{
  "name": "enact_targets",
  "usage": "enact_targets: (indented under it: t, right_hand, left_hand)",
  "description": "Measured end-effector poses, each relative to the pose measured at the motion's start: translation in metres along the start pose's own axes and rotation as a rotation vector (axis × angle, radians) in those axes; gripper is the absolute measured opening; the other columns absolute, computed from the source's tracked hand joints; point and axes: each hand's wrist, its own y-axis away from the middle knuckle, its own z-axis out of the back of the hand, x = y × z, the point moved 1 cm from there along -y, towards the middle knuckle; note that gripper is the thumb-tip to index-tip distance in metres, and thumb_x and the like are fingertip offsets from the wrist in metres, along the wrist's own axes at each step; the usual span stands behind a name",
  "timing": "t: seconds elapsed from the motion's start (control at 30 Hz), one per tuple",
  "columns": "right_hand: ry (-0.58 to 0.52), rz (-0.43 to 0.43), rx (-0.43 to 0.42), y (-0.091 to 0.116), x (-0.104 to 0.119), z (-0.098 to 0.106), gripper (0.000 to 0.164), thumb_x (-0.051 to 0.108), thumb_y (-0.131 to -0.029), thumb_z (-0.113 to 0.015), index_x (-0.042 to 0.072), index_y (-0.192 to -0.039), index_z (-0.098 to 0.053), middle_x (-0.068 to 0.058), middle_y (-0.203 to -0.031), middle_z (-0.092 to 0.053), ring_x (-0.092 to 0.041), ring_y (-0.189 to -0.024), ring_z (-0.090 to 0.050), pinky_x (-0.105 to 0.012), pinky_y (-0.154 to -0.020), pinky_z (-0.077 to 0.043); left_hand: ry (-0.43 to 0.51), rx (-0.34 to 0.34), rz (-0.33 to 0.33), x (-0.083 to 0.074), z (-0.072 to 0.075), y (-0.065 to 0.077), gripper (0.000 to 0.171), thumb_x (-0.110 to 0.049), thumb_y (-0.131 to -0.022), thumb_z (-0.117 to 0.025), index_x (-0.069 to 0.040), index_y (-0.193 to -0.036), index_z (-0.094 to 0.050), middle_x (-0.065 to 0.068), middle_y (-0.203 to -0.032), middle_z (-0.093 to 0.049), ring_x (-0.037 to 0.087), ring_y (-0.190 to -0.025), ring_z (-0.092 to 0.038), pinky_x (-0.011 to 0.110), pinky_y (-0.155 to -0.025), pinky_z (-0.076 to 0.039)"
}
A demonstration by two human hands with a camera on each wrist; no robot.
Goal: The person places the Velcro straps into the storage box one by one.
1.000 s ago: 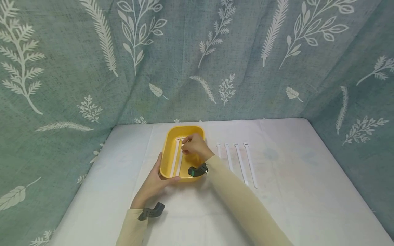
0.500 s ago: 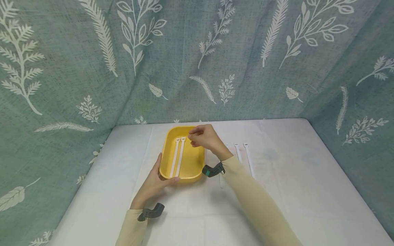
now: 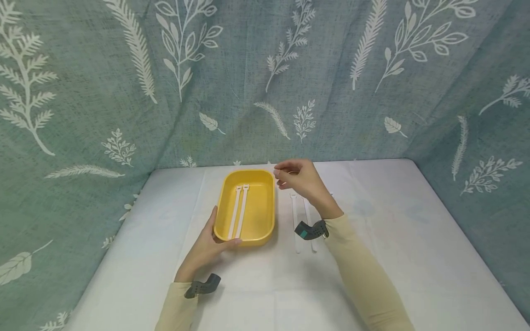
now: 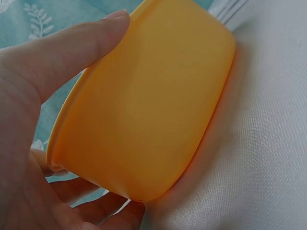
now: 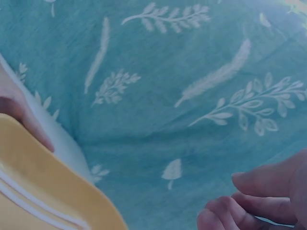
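Note:
My left hand (image 3: pixel 207 250) holds the near left corner of a yellow plastic tray (image 3: pixel 262 209). In the left wrist view the thumb lies over the rim and the fingers curl around the side wall (image 4: pixel 144 105). Two white cable ties, a left one (image 3: pixel 234 211) and a right one (image 3: pixel 242 211), lie side by side along the tray's left half, their slotted heads at the far end. Just right of the tray's far right corner hovers my right hand (image 3: pixel 304 179), with loosely bent fingers and nothing between them; the right wrist view also shows those fingers (image 5: pixel 261 175) without anything in them.
On the white tablecloth (image 3: pixel 248 289), right of the tray, lie more cable ties (image 3: pixel 295 214), partly covered by my right arm (image 3: pixel 356 266). A green leaf-patterned curtain (image 3: pixel 240 69) rises behind the table and along both sides.
My right hand has lifted off the cable ties inside the tray and moved right, past the rim. My left hand keeps its grip, and the tray stays put.

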Motion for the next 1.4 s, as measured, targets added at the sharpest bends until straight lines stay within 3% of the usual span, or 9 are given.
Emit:
enact_targets:
  t: [0.4,0.57,0.93,1.4]
  right_hand:
    - [0.019,0.052,-0.115,0.023,-0.005,0.038,0.028,0.016,-0.099,-0.069,0.001,-0.123,-0.071,-0.017,-0.108,-0.074,-0.03,-0.09,-0.074,-0.03,-0.078,-0.066]
    - [0.03,0.049,-0.168,0.033,-0.012,0.056,0.031,0.018,-0.099,-0.07,0.0,-0.124,-0.07,-0.015,-0.107,-0.073,-0.019,-0.084,-0.075,-0.027,-0.078,-0.066]
    - [0.092,0.032,-0.289,0.05,-0.043,0.082,0.034,0.02,-0.1,-0.069,-0.005,-0.122,-0.069,-0.028,-0.111,-0.071,-0.008,-0.078,-0.073,-0.019,-0.074,-0.064]
    - [0.143,-0.011,-0.415,0.054,-0.068,0.103,0.033,0.018,-0.1,-0.069,-0.008,-0.122,-0.068,-0.03,-0.113,-0.071,-0.001,-0.077,-0.07,-0.014,-0.072,-0.061]
  left_hand:
    - [-0.001,0.002,0.009,-0.001,0.0,0.001,0.132,-0.046,-0.081,-0.087,-0.02,-0.167,0.009,0.01,-0.177,-0.004,0.037,-0.16,-0.023,0.056,-0.128,-0.028]
    - [-0.005,0.005,0.02,0.0,0.001,0.0,0.13,-0.045,-0.082,-0.087,-0.023,-0.167,0.01,0.008,-0.177,-0.001,0.037,-0.161,-0.018,0.057,-0.128,-0.026]
    - [-0.016,0.002,0.019,0.001,0.0,0.0,0.131,-0.047,-0.082,-0.087,-0.022,-0.167,0.009,0.007,-0.177,0.0,0.038,-0.162,-0.013,0.059,-0.129,-0.023]
    - [-0.004,-0.01,0.045,0.001,0.0,0.002,0.133,-0.047,-0.079,-0.089,-0.022,-0.168,0.007,0.007,-0.177,0.001,0.037,-0.163,-0.012,0.058,-0.129,-0.023]
